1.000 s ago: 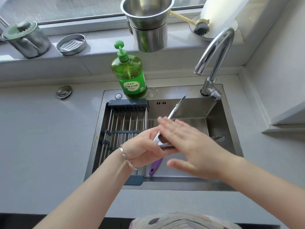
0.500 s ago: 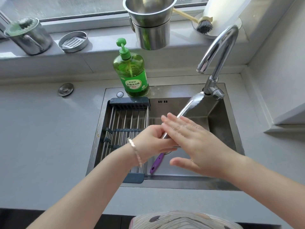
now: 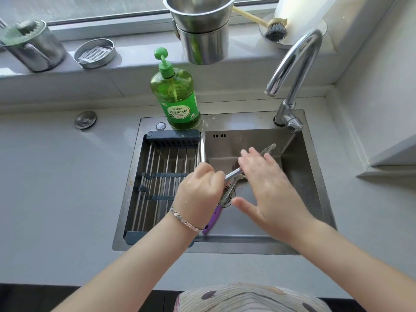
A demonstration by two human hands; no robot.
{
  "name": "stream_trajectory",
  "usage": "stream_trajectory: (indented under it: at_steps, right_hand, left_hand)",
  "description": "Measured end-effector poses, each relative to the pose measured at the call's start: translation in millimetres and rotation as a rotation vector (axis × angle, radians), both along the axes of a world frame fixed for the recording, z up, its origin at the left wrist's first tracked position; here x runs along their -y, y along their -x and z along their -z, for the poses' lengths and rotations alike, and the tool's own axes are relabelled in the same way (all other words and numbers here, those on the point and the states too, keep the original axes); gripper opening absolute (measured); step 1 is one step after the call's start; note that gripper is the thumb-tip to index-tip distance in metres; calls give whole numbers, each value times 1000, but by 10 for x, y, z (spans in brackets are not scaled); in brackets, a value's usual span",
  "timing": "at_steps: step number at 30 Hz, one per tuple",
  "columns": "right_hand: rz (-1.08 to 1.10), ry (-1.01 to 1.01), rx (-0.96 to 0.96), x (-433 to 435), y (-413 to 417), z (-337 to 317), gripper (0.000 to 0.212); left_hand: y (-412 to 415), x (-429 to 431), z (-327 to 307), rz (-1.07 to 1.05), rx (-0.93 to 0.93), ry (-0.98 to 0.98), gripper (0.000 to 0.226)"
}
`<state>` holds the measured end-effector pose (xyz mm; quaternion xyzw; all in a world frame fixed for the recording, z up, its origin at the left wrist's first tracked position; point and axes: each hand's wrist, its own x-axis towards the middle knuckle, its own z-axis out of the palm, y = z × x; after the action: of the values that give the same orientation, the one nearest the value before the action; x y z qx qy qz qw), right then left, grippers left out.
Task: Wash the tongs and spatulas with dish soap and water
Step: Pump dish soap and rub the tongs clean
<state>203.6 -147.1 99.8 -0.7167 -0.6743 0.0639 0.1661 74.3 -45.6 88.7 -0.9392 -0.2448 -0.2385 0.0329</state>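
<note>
Where the left hand (image 3: 200, 190) grips the tongs (image 3: 203, 147), hinge hidden, right hand (image 3: 270, 190) flat, fingers spread, covering one arm's middle.

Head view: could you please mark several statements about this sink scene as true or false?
1. The left hand grips the tongs. True.
2. The right hand is a closed fist. False: its fingers are straight, over one tong arm.
3. The dish soap bottle lies inside the sink. False: it stands upright behind the drying rack.
4. A purple-handled utensil lies in the sink. True.
</note>
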Motion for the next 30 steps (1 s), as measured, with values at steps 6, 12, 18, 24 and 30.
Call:
stream_trajectory:
  at_steps: [6,12,18,24,30]
  right_hand:
    - [-29,41,62,-42,-117,104,91]
    - [-84,57,58,-60,-213,139,92]
    - [35,48,4,-116,-290,75,93]
    - [96,31,-163,-138,-404,120,86]
    - [129,122,-1071,-105,-766,-143,20]
  left_hand:
    - [72,7,9,-28,67,364,37]
    - [108,123,-136,-161,192,959,12]
    - [77,112,-156,-166,226,997,18]
    - [95,92,-122,-135,214,852,28]
    - [243,-120,52,252,99,120,45]
